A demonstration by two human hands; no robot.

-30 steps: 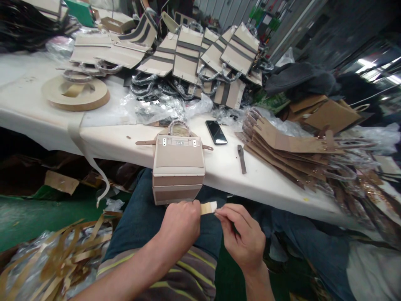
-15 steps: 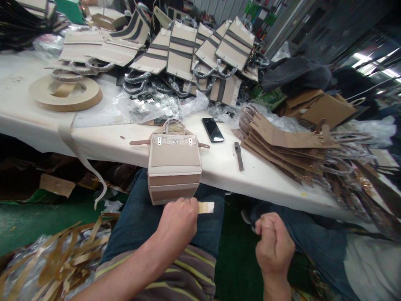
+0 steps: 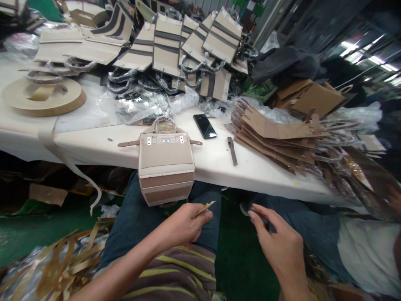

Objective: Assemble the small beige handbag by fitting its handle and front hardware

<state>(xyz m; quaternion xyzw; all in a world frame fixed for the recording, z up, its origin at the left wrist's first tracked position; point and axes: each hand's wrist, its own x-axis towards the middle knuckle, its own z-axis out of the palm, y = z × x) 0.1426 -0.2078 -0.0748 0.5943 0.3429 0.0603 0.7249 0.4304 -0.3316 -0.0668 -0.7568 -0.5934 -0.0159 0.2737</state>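
Observation:
A beige handbag [image 3: 166, 159] stands at the table's front edge, leaning over my lap. Its strap ends stick out to both sides, and its looped handle [image 3: 164, 124] is wrapped in film. My left hand [image 3: 191, 223], just below the bag and apart from it, is closed on a short piece of tan tape [image 3: 206, 206]. The tape's end pokes out past the thumb. To the right, over the gap beside my leg, my right hand [image 3: 278, 238] has its thumb and fingertips brought together. Whatever may be between them is too small to make out.
A large tape roll [image 3: 72, 98] lies left, its tail hanging off the table. A phone [image 3: 204, 126] and a small metal tool [image 3: 232, 151] lie right of the bag. Brown bag pieces [image 3: 282, 146] are stacked further right. Striped panels [image 3: 167, 42] pile up behind. Someone's leg [image 3: 313, 225] is at right.
My left hand has turned, and the tape piece now shows edge-on and points up. My right hand has shifted slightly left, its fingers stretching from a tighter fist. The view has swung right.

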